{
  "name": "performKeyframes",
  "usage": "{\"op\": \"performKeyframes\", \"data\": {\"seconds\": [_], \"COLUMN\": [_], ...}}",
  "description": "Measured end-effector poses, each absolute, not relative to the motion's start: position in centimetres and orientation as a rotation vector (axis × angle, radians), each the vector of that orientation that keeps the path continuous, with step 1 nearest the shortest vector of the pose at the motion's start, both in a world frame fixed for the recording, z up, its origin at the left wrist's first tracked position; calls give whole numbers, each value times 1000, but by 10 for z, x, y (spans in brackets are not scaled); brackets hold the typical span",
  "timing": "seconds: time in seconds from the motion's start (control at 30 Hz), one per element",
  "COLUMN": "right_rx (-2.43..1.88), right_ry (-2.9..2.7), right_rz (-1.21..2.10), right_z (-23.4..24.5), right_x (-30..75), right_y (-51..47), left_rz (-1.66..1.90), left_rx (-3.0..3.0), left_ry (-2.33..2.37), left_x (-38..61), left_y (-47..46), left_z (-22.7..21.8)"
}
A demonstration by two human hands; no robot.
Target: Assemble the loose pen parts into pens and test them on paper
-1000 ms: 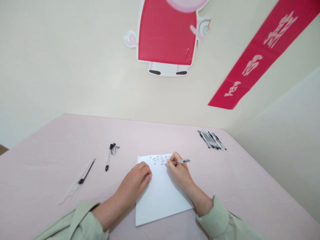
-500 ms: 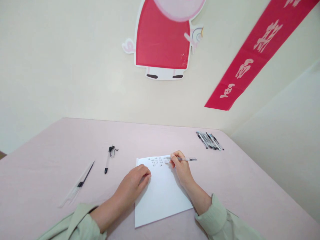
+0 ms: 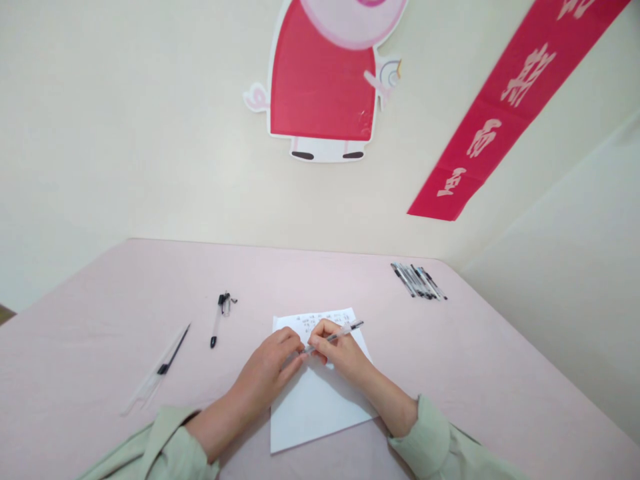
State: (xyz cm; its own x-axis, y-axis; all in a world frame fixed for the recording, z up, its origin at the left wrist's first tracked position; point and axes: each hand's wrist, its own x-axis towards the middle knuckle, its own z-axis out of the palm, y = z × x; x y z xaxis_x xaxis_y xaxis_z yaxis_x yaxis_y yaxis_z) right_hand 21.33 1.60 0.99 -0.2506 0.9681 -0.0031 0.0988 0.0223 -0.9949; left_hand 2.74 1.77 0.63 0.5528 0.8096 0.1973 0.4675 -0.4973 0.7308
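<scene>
My right hand (image 3: pixel 340 350) is closed round a slim clear pen (image 3: pixel 334 336) with a dark rear end, tilted so that its tip points left. The pen's tip reaches the fingertips of my left hand (image 3: pixel 277 357), which are bent and pressed together; whether they grip the tip or something small is hidden. Both hands are over a white sheet of paper (image 3: pixel 320 413). Rows of small dark handwriting (image 3: pixel 317 319) run along its top, partly covered by my right hand.
On the pink-covered table (image 3: pixel 475 387), a capped pen (image 3: pixel 216 321) with small dark bits lies left of the paper. Further left are a clear tube (image 3: pixel 150 380) and a dark refill (image 3: pixel 175 350). Several pens (image 3: pixel 419 281) lie together at the back right, near the wall (image 3: pixel 175 167).
My right hand has moved left and down from the writing, bringing the pen's tip to my left fingertips. My left hand has barely moved.
</scene>
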Motion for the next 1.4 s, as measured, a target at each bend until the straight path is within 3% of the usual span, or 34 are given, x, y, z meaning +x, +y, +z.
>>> {"op": "performKeyframes", "data": {"seconds": [0.5,1.4], "right_rx": [-874,-611], "right_ry": [-1003,-466], "right_rz": [1723,1951], "right_z": [11,6], "right_x": [211,230], "right_y": [15,25], "left_rz": [775,835], "left_rx": [2126,2055], "left_ry": [1066,1220], "left_x": [31,26], "left_y": [18,22], "left_z": [4,2]}}
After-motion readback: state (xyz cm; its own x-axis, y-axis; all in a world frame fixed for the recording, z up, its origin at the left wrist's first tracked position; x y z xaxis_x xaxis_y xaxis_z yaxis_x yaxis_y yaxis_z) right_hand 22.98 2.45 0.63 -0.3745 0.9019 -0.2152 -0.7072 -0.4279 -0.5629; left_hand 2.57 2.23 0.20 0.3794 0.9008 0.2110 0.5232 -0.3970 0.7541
